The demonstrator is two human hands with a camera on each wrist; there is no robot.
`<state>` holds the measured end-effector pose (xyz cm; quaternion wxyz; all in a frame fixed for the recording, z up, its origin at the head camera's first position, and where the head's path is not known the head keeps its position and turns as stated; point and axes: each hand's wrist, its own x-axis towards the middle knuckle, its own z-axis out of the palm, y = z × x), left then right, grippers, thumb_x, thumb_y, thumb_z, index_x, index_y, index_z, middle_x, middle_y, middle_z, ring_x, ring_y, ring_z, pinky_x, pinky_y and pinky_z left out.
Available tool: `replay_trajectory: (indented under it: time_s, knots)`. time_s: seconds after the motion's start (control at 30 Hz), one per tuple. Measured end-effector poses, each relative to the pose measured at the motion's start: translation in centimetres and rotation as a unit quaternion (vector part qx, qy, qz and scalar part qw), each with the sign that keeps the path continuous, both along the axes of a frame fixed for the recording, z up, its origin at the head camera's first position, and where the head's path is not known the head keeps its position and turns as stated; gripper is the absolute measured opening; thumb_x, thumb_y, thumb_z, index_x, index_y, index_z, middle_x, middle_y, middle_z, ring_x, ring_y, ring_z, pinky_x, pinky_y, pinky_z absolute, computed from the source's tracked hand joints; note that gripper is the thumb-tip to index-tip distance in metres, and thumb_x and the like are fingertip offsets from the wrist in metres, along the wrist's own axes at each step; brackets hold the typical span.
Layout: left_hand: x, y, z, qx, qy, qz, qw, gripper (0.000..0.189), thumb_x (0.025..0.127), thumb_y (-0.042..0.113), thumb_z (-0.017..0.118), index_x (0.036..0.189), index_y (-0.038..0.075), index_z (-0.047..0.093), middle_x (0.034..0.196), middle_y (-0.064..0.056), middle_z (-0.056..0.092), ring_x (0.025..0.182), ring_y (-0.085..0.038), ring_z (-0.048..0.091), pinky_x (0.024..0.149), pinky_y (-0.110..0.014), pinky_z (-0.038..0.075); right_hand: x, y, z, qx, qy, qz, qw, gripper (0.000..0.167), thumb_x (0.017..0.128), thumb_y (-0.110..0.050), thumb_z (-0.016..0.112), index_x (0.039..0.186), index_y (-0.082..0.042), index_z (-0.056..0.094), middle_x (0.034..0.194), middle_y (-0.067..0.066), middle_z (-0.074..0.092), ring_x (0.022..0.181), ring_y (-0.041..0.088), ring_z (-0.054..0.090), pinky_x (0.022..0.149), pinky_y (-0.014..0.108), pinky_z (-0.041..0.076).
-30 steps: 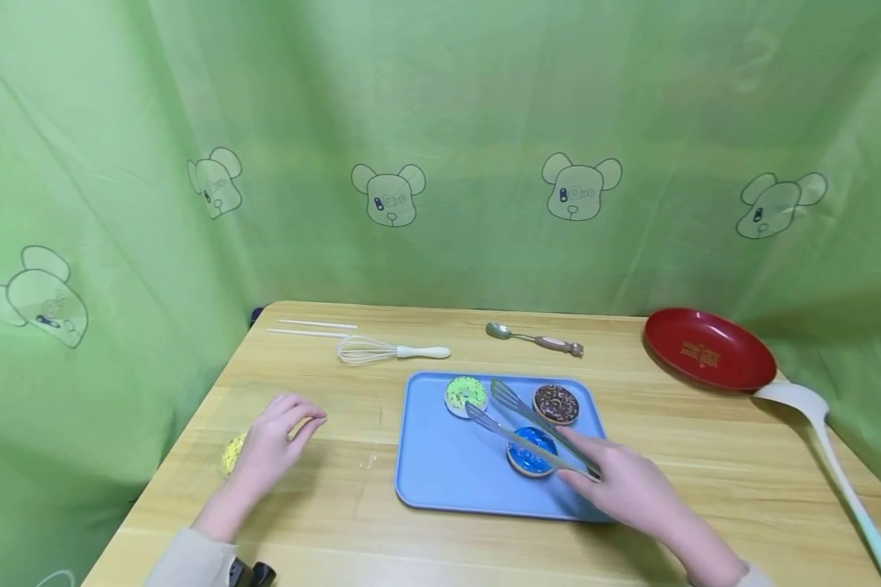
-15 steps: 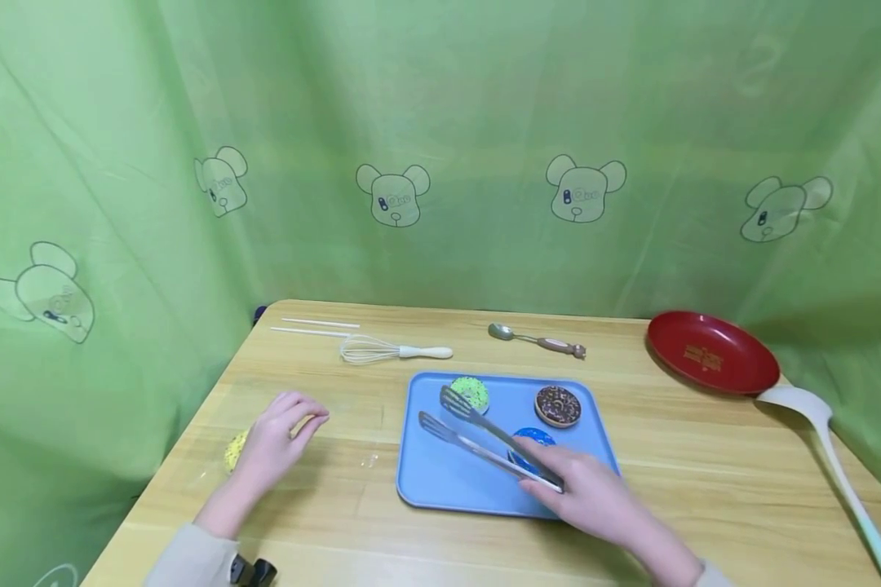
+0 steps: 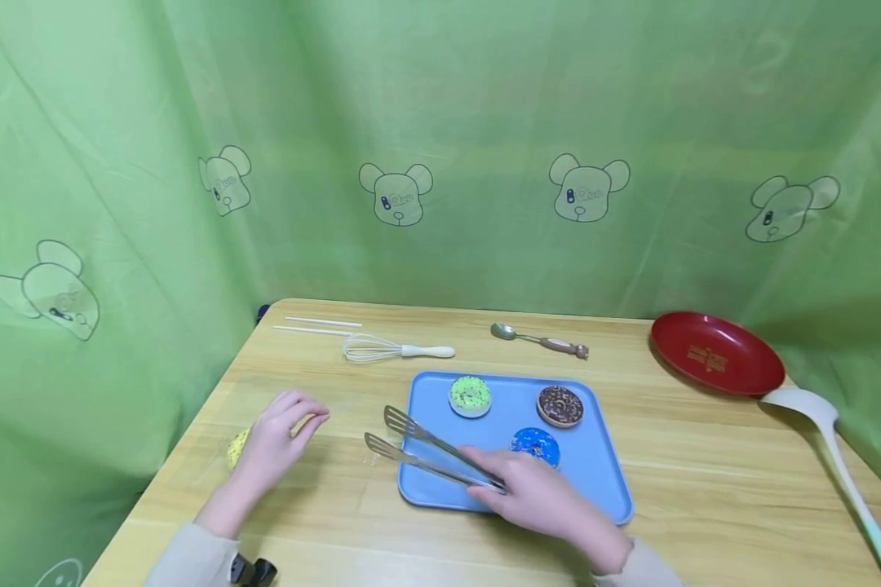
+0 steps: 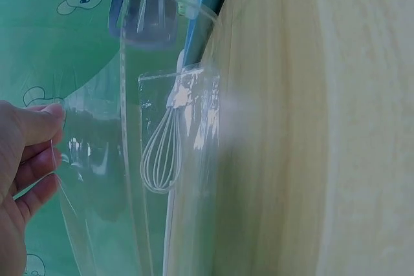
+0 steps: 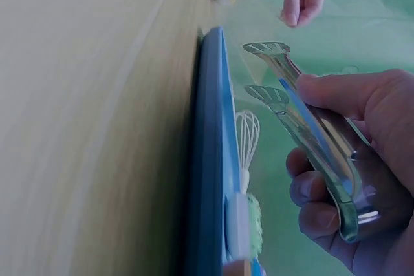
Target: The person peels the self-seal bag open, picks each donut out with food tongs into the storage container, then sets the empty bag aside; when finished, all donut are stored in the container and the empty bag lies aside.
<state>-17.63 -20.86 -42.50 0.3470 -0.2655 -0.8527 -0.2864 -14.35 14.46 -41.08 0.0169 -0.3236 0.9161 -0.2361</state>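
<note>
My left hand (image 3: 275, 440) pinches the edge of a clear plastic bag (image 4: 97, 153) between thumb and fingers, holding it up off the table. Partly behind that hand lies a yellow donut (image 3: 236, 448); whether it is inside the bag I cannot tell. My right hand (image 3: 532, 493) grips metal tongs (image 5: 310, 134), whose slotted ends stand apart with nothing between them. The tongs reach over the left edge of a blue tray (image 3: 427, 401). On the tray lie a green donut (image 3: 471, 397), a chocolate donut (image 3: 560, 406) and a blue donut (image 3: 536, 445), the last partly behind my right hand.
Behind the tray are a white whisk (image 3: 429, 351), two thin white sticks (image 3: 323, 321) and a spoon (image 3: 546, 342). A red plate (image 3: 712, 350) and a long ladle (image 3: 844, 465) lie at the right. A green curtain (image 3: 455, 261) hangs behind the table.
My right hand has carried the tongs leftward from above the donuts to past the tray's left edge, uncovering the green donut. My left hand stays in place.
</note>
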Motion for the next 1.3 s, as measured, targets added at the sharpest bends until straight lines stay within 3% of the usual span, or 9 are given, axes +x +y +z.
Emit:
replay_trajectory:
  time_s: [0.2, 0.4, 0.57, 0.8, 1.13, 1.3]
  knots:
    - [0.2, -0.1, 0.0, -0.002, 0.017, 0.001, 0.9999, 0.027, 0.064, -0.009, 0.078, 0.083, 0.007, 0.068, 0.083, 0.002, 0.062, 0.079, -0.013, 0.057, 0.076, -0.015, 0.047, -0.9, -2.3, -0.5, -0.002, -0.005, 0.027, 0.9996, 0.051, 0.091, -0.036, 0.058, 0.136, -0.013, 0.048, 0.123, 0.004, 0.060, 0.105, 0.019, 0.059, 0.086, 0.037, 0.050]
    - [0.3, 0.2, 0.3, -0.006, 0.037, -0.011, 0.9992, 0.027, 0.063, -0.010, 0.079, 0.082, 0.006, 0.068, 0.082, 0.002, 0.062, 0.078, -0.014, 0.057, 0.074, -0.018, 0.048, -1.8, -4.1, -1.0, 0.019, 0.014, 0.029, 0.9993, 0.051, 0.092, -0.033, 0.058, 0.137, -0.012, 0.047, 0.112, 0.007, 0.064, 0.084, 0.012, 0.061, 0.069, 0.029, 0.053]
    - [0.3, 0.3, 0.3, -0.004, 0.046, -0.017, 0.9988, 0.027, 0.063, -0.010, 0.079, 0.082, 0.006, 0.068, 0.082, 0.002, 0.062, 0.078, -0.014, 0.056, 0.072, -0.020, 0.049, -2.2, -5.5, -1.3, 0.026, 0.042, 0.031, 0.9983, 0.049, 0.092, -0.031, 0.058, 0.136, -0.013, 0.047, 0.106, 0.006, 0.066, 0.077, 0.009, 0.060, 0.067, 0.026, 0.053]
    - [0.3, 0.3, 0.0, -0.005, 0.054, -0.016, 0.9984, 0.029, 0.062, -0.010, 0.079, 0.082, 0.007, 0.069, 0.083, 0.002, 0.062, 0.077, -0.015, 0.057, 0.073, -0.021, 0.049, -2.5, -7.7, -1.5, 0.033, 0.068, 0.054, 0.9956, 0.047, 0.092, -0.030, 0.058, 0.134, -0.010, 0.050, 0.091, 0.003, 0.064, 0.062, 0.004, 0.050, 0.051, 0.018, 0.045]
    - [0.1, 0.4, 0.1, -0.007, 0.053, -0.017, 0.9984, 0.028, 0.063, -0.011, 0.078, 0.084, 0.006, 0.069, 0.084, 0.000, 0.063, 0.078, -0.016, 0.057, 0.073, -0.020, 0.050, -3.3, -10.6, -1.1, 0.066, 0.077, 0.067, 0.9925, 0.050, 0.092, -0.035, 0.057, 0.137, -0.015, 0.047, 0.099, 0.004, 0.065, 0.075, 0.010, 0.059, 0.060, 0.025, 0.051]
    - [0.0, 0.4, 0.4, -0.007, 0.060, -0.012, 0.9981, 0.029, 0.062, -0.012, 0.078, 0.083, 0.005, 0.069, 0.084, -0.001, 0.063, 0.078, -0.016, 0.057, 0.072, -0.022, 0.051, -3.4, -11.4, -1.0, 0.049, 0.057, 0.084, 0.9937, 0.053, 0.092, -0.038, 0.056, 0.139, -0.017, 0.044, 0.099, 0.002, 0.065, 0.071, 0.005, 0.055, 0.059, 0.021, 0.048]
